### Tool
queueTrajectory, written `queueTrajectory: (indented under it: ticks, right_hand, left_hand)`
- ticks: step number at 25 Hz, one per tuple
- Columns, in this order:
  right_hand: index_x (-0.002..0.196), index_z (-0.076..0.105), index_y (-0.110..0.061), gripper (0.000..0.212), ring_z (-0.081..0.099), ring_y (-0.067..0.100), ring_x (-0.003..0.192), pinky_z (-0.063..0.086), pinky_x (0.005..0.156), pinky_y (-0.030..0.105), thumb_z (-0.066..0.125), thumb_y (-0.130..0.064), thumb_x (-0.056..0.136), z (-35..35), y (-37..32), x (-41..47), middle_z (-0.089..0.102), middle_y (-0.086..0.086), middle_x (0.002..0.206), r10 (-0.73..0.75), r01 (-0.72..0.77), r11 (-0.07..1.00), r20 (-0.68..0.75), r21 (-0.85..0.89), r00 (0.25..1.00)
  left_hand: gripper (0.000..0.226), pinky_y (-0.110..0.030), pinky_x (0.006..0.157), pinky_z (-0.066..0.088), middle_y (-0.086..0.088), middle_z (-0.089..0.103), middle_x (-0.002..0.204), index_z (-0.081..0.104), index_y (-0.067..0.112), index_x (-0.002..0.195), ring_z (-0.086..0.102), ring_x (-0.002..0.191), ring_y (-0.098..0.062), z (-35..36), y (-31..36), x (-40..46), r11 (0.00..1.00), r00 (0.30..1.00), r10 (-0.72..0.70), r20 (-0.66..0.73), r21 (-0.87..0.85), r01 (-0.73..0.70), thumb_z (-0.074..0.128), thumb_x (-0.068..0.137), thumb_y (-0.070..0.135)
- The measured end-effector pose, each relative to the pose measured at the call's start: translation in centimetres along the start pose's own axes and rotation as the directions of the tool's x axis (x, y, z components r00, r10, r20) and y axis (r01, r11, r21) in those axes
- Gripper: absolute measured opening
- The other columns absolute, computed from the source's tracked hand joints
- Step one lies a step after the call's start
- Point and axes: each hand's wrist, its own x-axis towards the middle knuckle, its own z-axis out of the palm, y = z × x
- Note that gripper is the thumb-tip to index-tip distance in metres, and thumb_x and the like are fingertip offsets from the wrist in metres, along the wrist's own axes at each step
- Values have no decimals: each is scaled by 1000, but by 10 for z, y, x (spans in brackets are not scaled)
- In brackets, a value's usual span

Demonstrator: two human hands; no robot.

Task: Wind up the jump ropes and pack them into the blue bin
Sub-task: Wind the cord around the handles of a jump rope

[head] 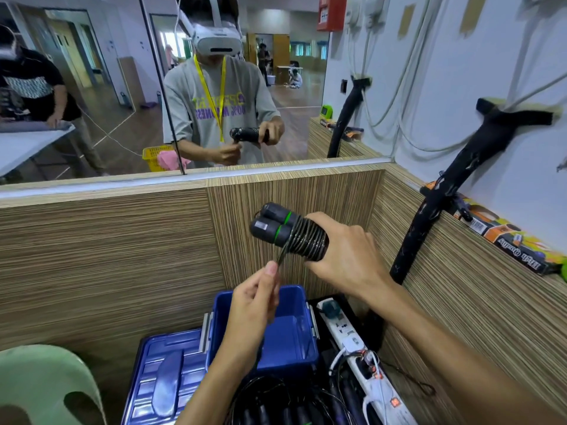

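Left to right then. Far out to the left of both hands there's a green chair (40, 381) down in the corner, and between that and the left hand a blue lid (162, 375) lying flat. The left hand (254, 305) is pinching the loose end of the cord (280, 256) between thumb and fingertips, just below and left of the bundle. Straight under that hand sits the bin (294, 332), open-topped, and as far as I can see nothing's in it yet, though the hand covers a good chunk of it so don't quote me.

Up and to the right, the right hand (343, 256) is wrapped around the handles (270, 228), two black ones with green rings held side by side, with the cord coiled tight around them right up to the fingers. The long axis of that bundle runs roughly level, free ends pointing left, away from the right palm. So the last bit of cord goes from the left-hand pinch up to the coil, nearly taut.

What matters for the next bit, I reckon: the bin is directly below, closer to the left hand, so once the tail is tucked it's basically a straight drop. Right of the bin there's a power strip (359, 345), and more ropes (288, 406) heaped near the forearms.
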Motion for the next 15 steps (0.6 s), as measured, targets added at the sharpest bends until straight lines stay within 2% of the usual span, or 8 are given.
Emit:
queueTrajectory:
  ticks: [7,9,10,11,12,13,14,15]
  right_hand:
    - [122,51,-41,58,66,11,69,57,72,38,76,-31,71,-12,-15,-11,66,-11,78,-137,130,986,67,109,988]
    - [123,52,-40,59,65,7,67,57,71,33,77,-31,70,-16,-17,-13,66,-12,78,-198,186,976,101,115,975]
    - [124,52,-40,59,64,6,66,56,69,29,77,-30,71,-17,-19,-16,66,-12,79,-237,220,967,134,126,962]
    - [126,50,-39,59,63,5,66,56,68,25,77,-30,73,-15,-21,-20,65,-13,80,-284,267,957,177,114,942]
    - [128,47,-39,59,63,5,66,55,67,25,75,-32,76,-12,-23,-24,65,-12,81,-339,336,940,221,53,914]
    - [128,43,-40,57,62,6,67,55,68,27,72,-36,79,-8,-23,-29,64,-11,82,-379,403,914,268,-38,886]
    - [128,40,-42,55,63,12,70,54,69,31,68,-40,81,-5,-22,-34,64,-10,82,-391,442,890,305,-116,868]
    - [127,37,-43,52,63,17,74,52,69,34,65,-42,83,-2,-20,-37,64,-8,84,-376,446,879,330,-167,866]
  left_hand:
    - [59,-23,49,22,9,27,50,32,27,53,21,49,-9,-35,-21,41,997,995,-48,84,-62,53,59,70,76]
    - [53,-24,53,32,12,38,50,37,26,56,35,51,-11,-16,-10,43,999,998,-38,51,-21,39,65,73,68]
    - [39,-25,56,42,12,52,57,48,26,61,52,59,-14,-4,-6,48,992,993,-7,-117,121,21,63,82,55]
    - [33,-30,61,51,4,66,69,58,25,68,63,71,-19,-1,-3,55,933,930,111,-351,359,25,55,91,49]
    - [51,-38,64,56,-10,71,76,64,22,69,66,69,-18,-2,7,62,794,895,201,-398,601,89,42,94,60]
    - [73,-42,60,55,-18,69,70,61,20,59,60,54,-13,-9,10,76,677,955,180,-237,734,54,28,86,79]
    - [85,-39,50,50,-17,61,55,53,19,51,49,41,-12,-20,12,91,584,977,208,52,795,-166,14,77,89]
    - [86,-30,43,40,-7,48,43,45,19,47,37,35,-12,-33,20,101,444,943,156,294,832,-333,5,77,89]
